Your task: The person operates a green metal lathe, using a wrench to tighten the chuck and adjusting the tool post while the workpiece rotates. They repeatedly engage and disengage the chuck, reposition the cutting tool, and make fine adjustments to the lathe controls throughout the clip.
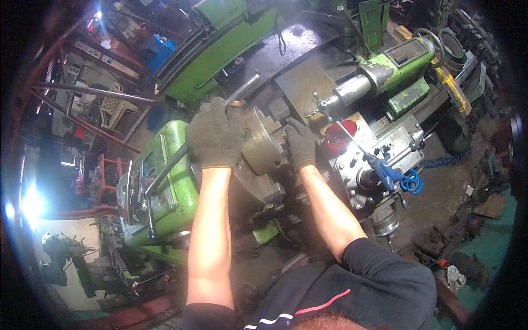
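A lathe chuck (258, 144) with stepped jaws is mounted on the green headstock (175, 165). My left hand (213, 135), in a dark grey work glove, is closed round a long steel bar (171, 166), which slants up past the chuck and shows again beyond my knuckles. Where the bar meets the chuck is hidden by the glove. My right hand (301, 144), gloved too, has its fingers curled at the chuck's front face, by the jaws. A short metal piece (279, 132) shows at its fingertips; the fingers hide most of it.
To the right, the tailstock (404, 60) carries a drill bit (312, 114) pointing toward the chuck. Nearer me lies the carriage (363, 165), with a red round object (339, 136) and a blue air gun (385, 171) on it. A headstock lever (150, 217) sticks out at left.
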The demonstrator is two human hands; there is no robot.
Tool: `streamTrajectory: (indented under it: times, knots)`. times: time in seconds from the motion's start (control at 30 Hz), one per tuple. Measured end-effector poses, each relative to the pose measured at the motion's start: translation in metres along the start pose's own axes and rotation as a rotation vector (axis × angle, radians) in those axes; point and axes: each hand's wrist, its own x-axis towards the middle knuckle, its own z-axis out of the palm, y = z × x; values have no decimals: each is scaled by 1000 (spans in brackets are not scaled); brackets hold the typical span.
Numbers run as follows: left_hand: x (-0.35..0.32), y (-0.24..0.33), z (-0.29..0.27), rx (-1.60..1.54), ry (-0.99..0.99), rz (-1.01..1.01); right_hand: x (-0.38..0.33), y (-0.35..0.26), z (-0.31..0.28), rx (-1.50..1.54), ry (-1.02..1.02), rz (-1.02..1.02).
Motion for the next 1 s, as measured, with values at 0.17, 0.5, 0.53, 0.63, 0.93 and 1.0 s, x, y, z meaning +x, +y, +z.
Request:
streamTrajectory:
  times: [0.17,0.5,0.53,0.63,0.93,1.0]
  knots:
    - [23,-25,-7,-1021,-243,-146,-31,-9,-3,-206,143,-155]
    - [27,7,-38,-90,-375,76,-65,-260,31,18,244,-1072]
    - [21,-7,-29,-147,-320,81,-43,-274,51,-53,313,-1253]
    - [14,-28,-13,-307,-173,41,21,-301,67,-679,18,-1153]
    - [43,-36,2,-223,-327,129,-7,-346,-77,-1685,-520,-653]
    - [43,-43,-2,-253,-300,200,-54,-343,-94,-1700,-436,-704]
